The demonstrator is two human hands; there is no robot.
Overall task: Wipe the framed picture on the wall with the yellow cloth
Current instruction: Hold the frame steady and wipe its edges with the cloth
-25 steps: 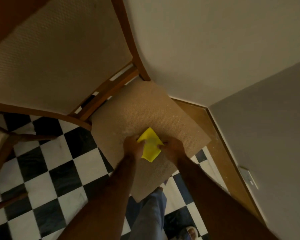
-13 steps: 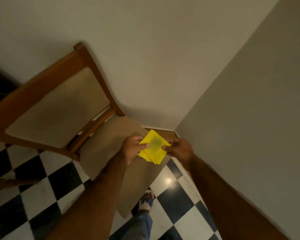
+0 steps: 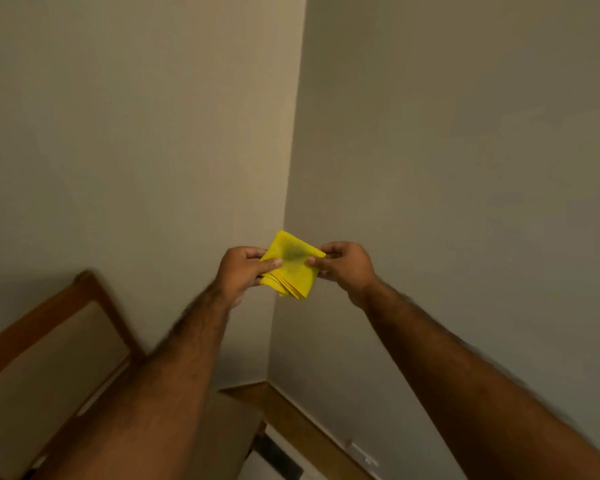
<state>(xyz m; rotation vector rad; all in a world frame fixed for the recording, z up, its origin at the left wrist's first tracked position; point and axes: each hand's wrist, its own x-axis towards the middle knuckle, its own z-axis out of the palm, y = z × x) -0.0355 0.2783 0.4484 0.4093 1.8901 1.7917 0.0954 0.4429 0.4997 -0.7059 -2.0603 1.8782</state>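
A folded yellow cloth (image 3: 293, 266) with a darker smudge in its middle is held up in front of a wall corner. My left hand (image 3: 239, 271) pinches its left corner and my right hand (image 3: 347, 266) pinches its right corner. Both arms reach forward and up from the bottom of the view. No framed picture shows in this view; only bare walls appear behind the cloth.
A wooden chair with a beige padded back (image 3: 49, 368) stands at the lower left against the wall. A brown wooden skirting board (image 3: 291, 420) runs along the right wall, with a white wall socket (image 3: 361, 453) low down. Two plain walls meet at a corner (image 3: 295, 133).
The view has tilted up from the floor and chair seat to the wall corner. Both hands have lifted the yellow cloth off the chair seat and raised it.
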